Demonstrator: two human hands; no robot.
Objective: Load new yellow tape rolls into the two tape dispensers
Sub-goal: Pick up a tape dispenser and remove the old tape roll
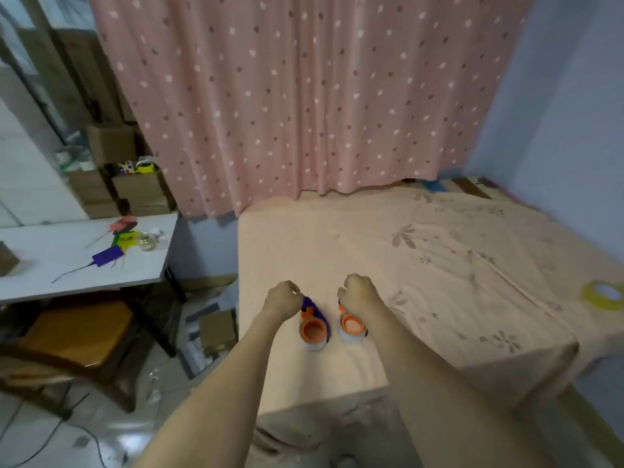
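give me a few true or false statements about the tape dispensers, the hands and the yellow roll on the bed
1. Two tape dispensers with orange hubs, the left dispenser and the right dispenser, lie side by side on the peach floral bedsheet. True.
2. The yellow tape roll sits between the dispensers. False: it lies far right on the bed, apart from them.
3. The left hand is at the left dispenser's handle end. True.
4. The right hand holds the yellow roll. False: it is at the right dispenser.
5. The dispensers carry yellow rolls. False: theirs look clear.
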